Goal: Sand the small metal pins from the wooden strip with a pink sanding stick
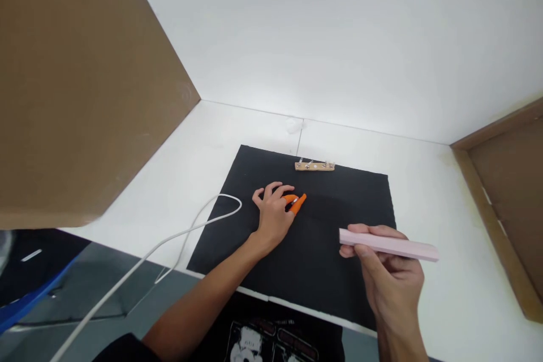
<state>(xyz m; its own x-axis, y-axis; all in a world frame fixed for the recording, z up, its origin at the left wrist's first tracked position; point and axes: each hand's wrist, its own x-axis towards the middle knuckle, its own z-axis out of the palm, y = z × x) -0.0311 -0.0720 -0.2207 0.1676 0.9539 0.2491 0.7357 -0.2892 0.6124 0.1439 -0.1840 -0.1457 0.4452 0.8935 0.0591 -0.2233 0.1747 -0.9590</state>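
My right hand (392, 277) holds up a long, slim pale pink box (388, 244), thumb on the near side and fingers behind it. It is above the right part of a black mat (322, 260). Over the middle of the mat, my left hand (275, 212) has orange covers on its thumb and index finger. Those two tips come close together around a small white thing too tiny to name; the other fingers are curled loosely. Beyond that hand, a narrow light-wood strip (314, 167) with several screws and clear pegs lies at the mat's far edge.
A white cable (169, 237) loops over the table's left side onto the mat. Brown boards stand at the left (93, 90) and right (496, 226), with a white wall (339, 45) behind. A small whitish translucent item (293, 125) sits near the wall.
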